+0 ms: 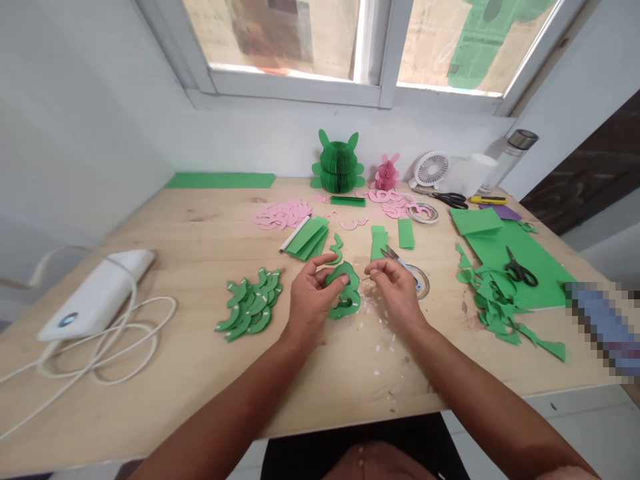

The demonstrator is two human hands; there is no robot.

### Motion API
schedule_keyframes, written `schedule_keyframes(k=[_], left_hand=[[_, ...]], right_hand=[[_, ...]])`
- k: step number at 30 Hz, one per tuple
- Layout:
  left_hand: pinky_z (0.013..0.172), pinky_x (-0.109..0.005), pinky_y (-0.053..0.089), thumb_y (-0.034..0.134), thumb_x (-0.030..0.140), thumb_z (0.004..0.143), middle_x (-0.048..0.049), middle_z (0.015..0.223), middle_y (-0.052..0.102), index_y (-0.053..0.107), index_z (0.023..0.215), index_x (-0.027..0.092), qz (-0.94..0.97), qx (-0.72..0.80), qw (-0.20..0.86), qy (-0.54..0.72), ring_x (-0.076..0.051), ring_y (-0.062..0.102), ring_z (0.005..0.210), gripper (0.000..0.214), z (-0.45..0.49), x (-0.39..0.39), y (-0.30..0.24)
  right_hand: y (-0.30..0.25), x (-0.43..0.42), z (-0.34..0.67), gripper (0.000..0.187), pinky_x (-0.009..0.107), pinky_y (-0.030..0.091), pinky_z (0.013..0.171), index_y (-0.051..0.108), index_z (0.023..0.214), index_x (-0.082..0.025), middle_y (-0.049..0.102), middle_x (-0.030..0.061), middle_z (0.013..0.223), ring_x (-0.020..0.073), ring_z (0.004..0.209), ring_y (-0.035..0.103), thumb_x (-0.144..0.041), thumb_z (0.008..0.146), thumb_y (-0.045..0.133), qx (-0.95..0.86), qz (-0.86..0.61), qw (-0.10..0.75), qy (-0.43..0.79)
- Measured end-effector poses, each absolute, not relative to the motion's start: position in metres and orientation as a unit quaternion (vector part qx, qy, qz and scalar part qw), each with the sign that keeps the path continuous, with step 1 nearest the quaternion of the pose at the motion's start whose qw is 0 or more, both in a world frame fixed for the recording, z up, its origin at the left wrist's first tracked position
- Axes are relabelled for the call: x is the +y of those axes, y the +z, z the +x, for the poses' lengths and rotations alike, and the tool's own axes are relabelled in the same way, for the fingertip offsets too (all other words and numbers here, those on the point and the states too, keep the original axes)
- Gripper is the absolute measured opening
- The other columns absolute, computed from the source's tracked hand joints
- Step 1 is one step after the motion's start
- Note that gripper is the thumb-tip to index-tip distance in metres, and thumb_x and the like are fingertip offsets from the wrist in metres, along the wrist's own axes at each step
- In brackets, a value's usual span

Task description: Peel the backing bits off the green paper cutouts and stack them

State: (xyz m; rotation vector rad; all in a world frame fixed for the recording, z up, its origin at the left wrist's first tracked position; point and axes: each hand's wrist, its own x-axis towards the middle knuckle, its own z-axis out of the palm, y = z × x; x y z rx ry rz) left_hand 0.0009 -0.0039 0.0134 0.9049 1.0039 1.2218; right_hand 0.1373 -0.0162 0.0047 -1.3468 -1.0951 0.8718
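Above the table, in the head view, the left hand grasps a green cutout; the right hand has its fingertips nearly meeting just beside it, grip impossible to tell. Fine fingertip work seems underway; next likely needs steady left support.

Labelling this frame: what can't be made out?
All head view:
- Right hand: whether its fingers pinch anything; too small to tell.
- Green cutout: partly hidden by the left hand.
- Scissors: partly covered by the right hand.
- Cable: runs off the left edge, ends unseen.
- Blue thing, far right: pixelated, unidentifiable.
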Motion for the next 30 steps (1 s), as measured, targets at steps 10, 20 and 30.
schedule_keyframes(k=[10, 20, 30], left_hand=[[0.053, -0.024, 0.047, 0.075, 0.022, 0.054, -0.0004, 0.071, 0.066, 0.056, 0.103, 0.015, 0.356, 0.432, 0.635, 0.533, -0.012, 0.059, 0.054, 0.053, 0.001, -0.002, 0.018], [0.061, -0.025, 0.048, 0.074, 0.023, 0.059, -0.0019, 0.075, 0.067, 0.055, 0.107, 0.015, 0.368, 0.41, 0.635, 0.541, -0.014, 0.063, 0.067, 0.052, -0.001, -0.001, 0.015], [0.048, -0.02, 0.044, 0.072, 0.025, 0.061, -0.0055, 0.091, 0.067, 0.055, 0.106, 0.016, 0.397, 0.431, 0.637, 0.501, -0.014, 0.061, 0.064, 0.049, 0.0, -0.003, 0.008]], right_hand=[[0.003, -0.016, 0.136, 0.015, 0.026, 0.041, 0.06, 0.059, 0.08, -0.018, 0.061, 0.002, 0.076, 0.0145, 0.068, 0.055, -0.032, 0.073, 0.056, -0.489, -0.563, 0.524, 0.412], [0.002, -0.021, 0.131, 0.019, 0.022, 0.029, 0.046, 0.046, 0.059, -0.019, 0.04, -0.0064, 0.052, 0.0085, 0.048, 0.036, -0.028, 0.07, 0.058, -0.55, -0.525, 0.453, 0.466], [0.003, -0.019, 0.136, 0.018, 0.022, 0.032, 0.049, 0.051, 0.067, -0.018, 0.048, -0.0036, 0.059, 0.0094, 0.051, 0.041, -0.034, 0.071, 0.059, -0.513, -0.541, 0.48, 0.462]])
